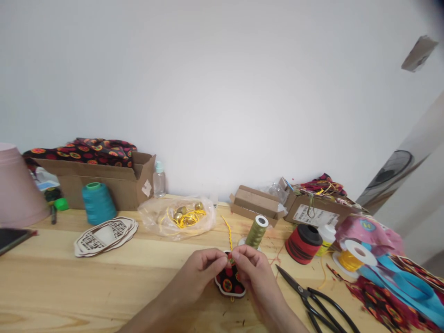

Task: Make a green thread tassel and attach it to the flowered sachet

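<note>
At the front middle of the table is a small flat ornament (229, 286) with dark patterned fabric inside a pale scalloped rim. A twisted yellow cord (228, 231) runs from behind its upper end toward the back, and a tiny yellow loop shows at its lower edge. My left hand (203, 273) is closed in a pinch at the ornament's upper left. From the other side my right hand (255, 273) pinches close to it, the fingertips nearly touching. A small reddish bit shows between the fingertips, too small to name. The lower fingers of both hands are hidden.
Black scissors (305, 293) lie open to the right, near a green thread spool (257, 232) and a red-and-black spool (303, 244). Bells on yellow cords fill a plastic bag (149, 217) behind. Cut-out plates (104, 237) and a teal thread cone (98, 203) stand left. Cardboard boxes (104, 181) line the wall.
</note>
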`<control>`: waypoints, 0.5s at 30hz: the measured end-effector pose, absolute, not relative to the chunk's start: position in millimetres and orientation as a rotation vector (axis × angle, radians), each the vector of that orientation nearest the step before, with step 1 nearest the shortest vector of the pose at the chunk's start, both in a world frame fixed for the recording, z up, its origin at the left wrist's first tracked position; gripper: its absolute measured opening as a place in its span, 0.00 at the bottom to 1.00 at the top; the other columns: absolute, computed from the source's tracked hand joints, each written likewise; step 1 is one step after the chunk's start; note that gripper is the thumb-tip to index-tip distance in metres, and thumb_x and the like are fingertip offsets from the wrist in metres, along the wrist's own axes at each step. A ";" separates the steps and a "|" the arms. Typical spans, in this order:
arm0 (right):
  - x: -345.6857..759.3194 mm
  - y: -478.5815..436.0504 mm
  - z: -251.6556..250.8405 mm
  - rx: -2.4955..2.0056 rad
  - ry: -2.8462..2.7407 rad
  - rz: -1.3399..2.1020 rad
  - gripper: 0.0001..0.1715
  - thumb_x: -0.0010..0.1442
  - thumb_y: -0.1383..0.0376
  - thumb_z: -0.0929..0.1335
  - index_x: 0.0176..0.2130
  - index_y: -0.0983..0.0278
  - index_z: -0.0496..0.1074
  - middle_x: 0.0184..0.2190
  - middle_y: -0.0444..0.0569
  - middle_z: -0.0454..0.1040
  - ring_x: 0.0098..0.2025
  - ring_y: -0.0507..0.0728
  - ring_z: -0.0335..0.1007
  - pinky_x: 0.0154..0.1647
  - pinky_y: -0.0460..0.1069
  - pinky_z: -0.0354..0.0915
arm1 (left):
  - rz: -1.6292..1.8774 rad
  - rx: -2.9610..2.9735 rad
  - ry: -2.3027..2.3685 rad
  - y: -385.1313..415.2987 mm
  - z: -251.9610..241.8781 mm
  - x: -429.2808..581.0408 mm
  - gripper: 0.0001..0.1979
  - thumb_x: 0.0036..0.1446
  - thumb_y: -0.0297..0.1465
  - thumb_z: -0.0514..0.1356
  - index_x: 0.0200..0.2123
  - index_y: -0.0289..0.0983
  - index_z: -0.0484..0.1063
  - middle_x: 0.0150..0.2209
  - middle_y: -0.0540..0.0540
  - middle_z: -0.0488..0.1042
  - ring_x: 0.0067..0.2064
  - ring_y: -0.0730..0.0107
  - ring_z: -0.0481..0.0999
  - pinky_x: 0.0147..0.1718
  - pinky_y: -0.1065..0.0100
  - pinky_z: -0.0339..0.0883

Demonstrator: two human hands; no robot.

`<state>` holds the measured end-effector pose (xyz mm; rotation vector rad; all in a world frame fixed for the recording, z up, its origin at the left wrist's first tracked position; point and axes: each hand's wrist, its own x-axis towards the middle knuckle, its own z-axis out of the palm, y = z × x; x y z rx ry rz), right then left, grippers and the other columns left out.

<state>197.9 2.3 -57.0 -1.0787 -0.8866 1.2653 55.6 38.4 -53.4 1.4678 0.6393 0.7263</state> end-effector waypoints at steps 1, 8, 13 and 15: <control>198.8 2.4 -55.7 -1.092 -0.953 1.211 0.15 0.43 0.57 0.71 0.24 0.67 0.71 0.15 0.40 0.66 0.16 0.45 0.54 0.16 0.40 0.51 | 0.754 1.473 0.621 39.3 -52.8 55.1 0.13 0.52 0.38 0.55 0.24 0.35 0.70 0.29 0.50 0.68 0.33 0.70 0.65 0.35 0.71 0.58; 202.6 -1.3 -54.7 -1.290 -1.415 0.753 0.14 0.52 0.58 0.66 0.27 0.66 0.74 0.22 0.46 0.69 0.24 0.51 0.62 0.24 0.44 0.58 | 0.893 1.293 0.776 47.8 -55.5 50.6 0.14 0.51 0.41 0.55 0.27 0.35 0.70 0.29 0.50 0.66 0.29 0.73 0.61 0.31 0.73 0.55; 202.9 -5.5 -59.4 -1.299 -1.755 0.325 0.11 0.56 0.65 0.62 0.32 0.63 0.74 0.22 0.45 0.65 0.24 0.51 0.61 0.24 0.44 0.57 | 0.959 1.272 0.930 47.8 -53.9 50.7 0.16 0.47 0.42 0.58 0.28 0.34 0.72 0.24 0.52 0.66 0.27 0.73 0.61 0.28 0.73 0.54; 201.9 -6.0 -60.5 -1.293 -1.812 0.255 0.11 0.57 0.66 0.62 0.32 0.63 0.73 0.23 0.46 0.66 0.25 0.51 0.62 0.25 0.44 0.57 | 0.973 1.239 0.953 46.4 -53.6 52.7 0.16 0.45 0.43 0.59 0.28 0.34 0.73 0.24 0.51 0.67 0.27 0.73 0.62 0.28 0.73 0.55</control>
